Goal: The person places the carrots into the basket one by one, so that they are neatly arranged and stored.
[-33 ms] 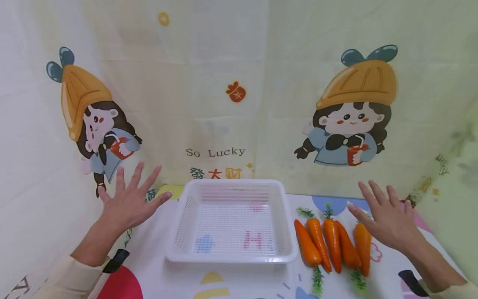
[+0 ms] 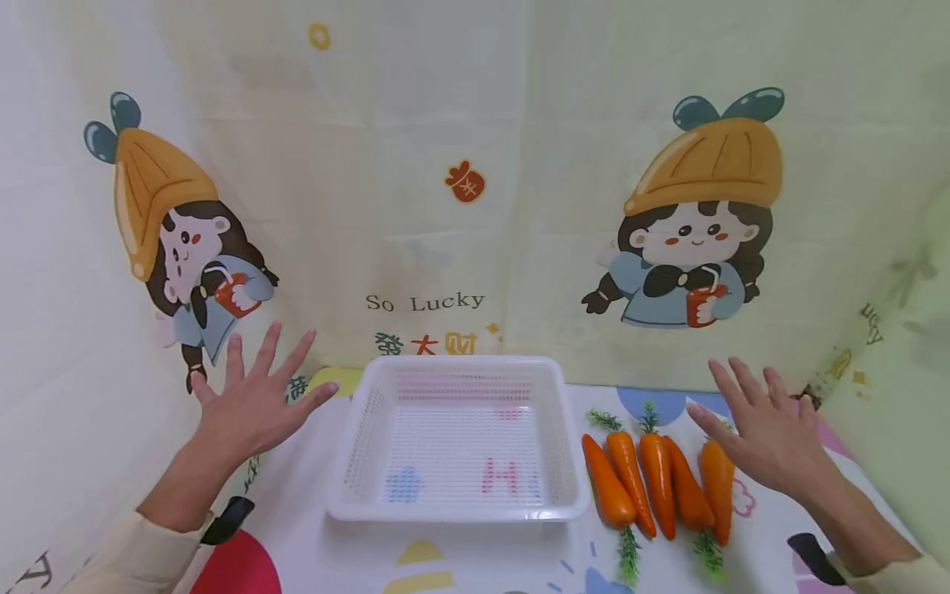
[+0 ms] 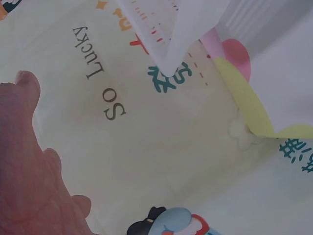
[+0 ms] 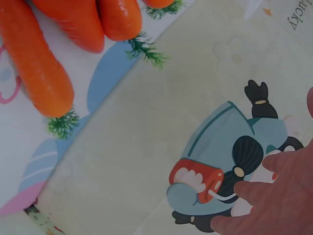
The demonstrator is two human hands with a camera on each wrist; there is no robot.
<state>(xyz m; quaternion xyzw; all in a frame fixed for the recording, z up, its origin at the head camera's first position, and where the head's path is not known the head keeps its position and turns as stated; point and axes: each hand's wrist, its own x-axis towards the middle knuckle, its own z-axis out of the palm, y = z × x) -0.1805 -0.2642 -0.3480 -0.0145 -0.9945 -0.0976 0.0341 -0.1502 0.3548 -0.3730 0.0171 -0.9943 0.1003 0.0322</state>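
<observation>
My left hand (image 2: 248,404) hovers left of a white plastic basket (image 2: 458,513), its fingers spread and nothing held. Fingers splayed too, my right hand (image 2: 772,429) hangs over the right side of the table, just right of several orange carrots (image 2: 657,487) with green leafy tufts. The carrots lie side by side on the table, to the right of the basket; the right hand overlaps the top of the rightmost one in the head view. In the left wrist view a corner of the basket shows above the left hand (image 3: 34,166). Carrots (image 4: 36,63) fill the upper left of the right wrist view.
A patterned cloth covers the table (image 2: 312,544). Behind it rises a cream backdrop (image 2: 534,247) printed with cartoon figures and lettering, and pale fabric closes in both sides. The basket stands at the table's middle, close to the backdrop.
The head view has shifted very slightly, so everything sits a few pixels further left. Both hands, the basket and the carrots otherwise keep their places.
</observation>
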